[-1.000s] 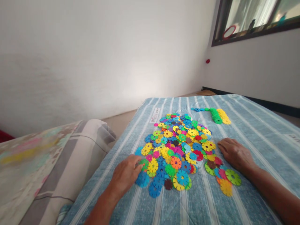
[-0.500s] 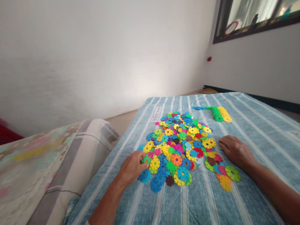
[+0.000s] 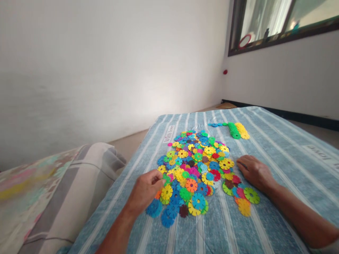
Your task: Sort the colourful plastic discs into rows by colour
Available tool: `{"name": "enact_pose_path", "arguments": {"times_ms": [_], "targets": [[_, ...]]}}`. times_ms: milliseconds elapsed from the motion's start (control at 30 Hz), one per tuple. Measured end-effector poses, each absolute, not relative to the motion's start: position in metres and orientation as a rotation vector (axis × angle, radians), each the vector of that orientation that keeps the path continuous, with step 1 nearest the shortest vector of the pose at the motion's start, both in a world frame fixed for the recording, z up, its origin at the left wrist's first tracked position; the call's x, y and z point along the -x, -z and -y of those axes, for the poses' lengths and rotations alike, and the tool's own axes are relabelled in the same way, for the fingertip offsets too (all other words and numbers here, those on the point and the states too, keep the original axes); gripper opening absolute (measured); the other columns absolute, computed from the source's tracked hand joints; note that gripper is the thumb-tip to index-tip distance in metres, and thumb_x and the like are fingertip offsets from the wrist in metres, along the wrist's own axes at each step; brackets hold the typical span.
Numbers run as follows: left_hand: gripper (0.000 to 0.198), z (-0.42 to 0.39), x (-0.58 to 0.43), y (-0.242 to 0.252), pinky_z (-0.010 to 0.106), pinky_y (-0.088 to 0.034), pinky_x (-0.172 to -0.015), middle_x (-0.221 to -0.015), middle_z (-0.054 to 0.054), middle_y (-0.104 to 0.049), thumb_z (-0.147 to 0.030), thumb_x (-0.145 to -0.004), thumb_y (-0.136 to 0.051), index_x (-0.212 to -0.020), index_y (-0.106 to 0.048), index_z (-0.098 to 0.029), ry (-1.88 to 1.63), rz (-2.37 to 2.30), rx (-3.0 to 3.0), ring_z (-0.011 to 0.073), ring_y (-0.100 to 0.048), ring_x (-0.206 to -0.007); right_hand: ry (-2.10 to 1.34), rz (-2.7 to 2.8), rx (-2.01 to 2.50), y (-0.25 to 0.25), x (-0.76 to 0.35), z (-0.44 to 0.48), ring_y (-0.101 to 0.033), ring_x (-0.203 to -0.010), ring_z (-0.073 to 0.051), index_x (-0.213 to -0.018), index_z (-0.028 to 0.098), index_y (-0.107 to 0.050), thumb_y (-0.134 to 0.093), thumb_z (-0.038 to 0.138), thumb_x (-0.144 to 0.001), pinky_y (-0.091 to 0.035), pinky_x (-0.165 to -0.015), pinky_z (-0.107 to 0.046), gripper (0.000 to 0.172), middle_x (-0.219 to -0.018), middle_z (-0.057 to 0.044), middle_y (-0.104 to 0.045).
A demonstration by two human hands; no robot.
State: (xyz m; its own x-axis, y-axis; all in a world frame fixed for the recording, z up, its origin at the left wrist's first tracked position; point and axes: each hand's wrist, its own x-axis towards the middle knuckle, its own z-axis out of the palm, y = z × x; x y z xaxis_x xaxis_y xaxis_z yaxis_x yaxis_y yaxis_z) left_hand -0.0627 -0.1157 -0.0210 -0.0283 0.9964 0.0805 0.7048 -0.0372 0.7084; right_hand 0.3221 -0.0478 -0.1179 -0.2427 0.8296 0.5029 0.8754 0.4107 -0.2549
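A heap of colourful notched plastic discs lies on a blue striped cloth. My left hand is at the heap's left edge, thumb and fingers pinched on a green disc. An orange disc shows just under those fingers. To the right of the heap, my right hand rests low over the cloth with its fingers curled together. A small dark bluish spot shows at its fingers; whether it holds anything is hidden. Near it lies a lime green disc.
Towards the far edge lie a green row of stacked discs, a yellow row and a short blue-and-green line of discs. Striped and floral bedding is on the left. Behind stand a white wall and a window.
The view has swung right, so everything appears further left. My left hand has raised the green disc slightly, uncovering the orange one. The right hand stays in about the same place.
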Motion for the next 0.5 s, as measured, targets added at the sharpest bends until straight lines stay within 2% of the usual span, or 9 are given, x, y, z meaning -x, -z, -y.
{"name": "enact_pose_path", "arguments": {"times_ms": [133, 233, 300, 500], "targets": [[0.019, 0.106, 0.025, 0.010, 0.021, -0.035, -0.052, -0.057, -0.006, -0.047, -0.035, -0.073, -0.055, -0.063, -0.054, -0.019, -0.858, -1.618, -1.838, 0.0110, -0.044, -0.055, -0.048, 2.040, 1.280, 0.100, -0.295, 0.060, -0.062, -0.081, -0.019, -0.088, 0.018, -0.065, -0.042, 0.029, -0.093, -0.047, -0.075, -0.029, 0.027, -0.083, -0.007, -0.067], [0.017, 0.101, -0.002, 0.011, 0.022, -0.037, -0.054, -0.059, -0.005, -0.050, -0.035, -0.074, -0.054, -0.066, -0.056, -0.020, -0.832, -1.499, -1.882, 0.0119, -0.048, -0.057, -0.327, 2.050, 1.176, 0.084, -0.268, 0.073, -0.060, -0.070, -0.014, -0.082, 0.019, -0.064, -0.047, 0.032, -0.093, -0.045, -0.067, -0.024, 0.025, -0.074, -0.003, -0.065], [0.016, 0.099, -0.017, 0.015, 0.022, -0.039, -0.055, -0.061, -0.004, -0.052, -0.033, -0.076, -0.053, -0.067, -0.057, -0.020, -0.811, -1.445, -1.937, 0.0126, -0.050, -0.058, -0.472, 2.043, 1.060, 0.076, -0.253, 0.081, -0.059, -0.067, -0.012, -0.092, 0.019, -0.065, -0.052, 0.034, -0.091, -0.044, -0.065, -0.022, 0.020, -0.076, -0.001, -0.066], [0.013, 0.100, -0.041, 0.028, 0.022, -0.042, -0.056, -0.061, -0.003, -0.057, -0.026, -0.076, -0.052, -0.066, -0.059, -0.021, -0.840, -1.357, -2.069, 0.0132, -0.054, -0.059, -0.575, 1.992, 0.952, 0.068, -0.233, 0.094, -0.056, -0.062, -0.011, -0.098, 0.019, -0.066, -0.056, 0.035, -0.088, -0.042, -0.061, -0.021, 0.021, -0.072, 0.000, -0.066]]}}
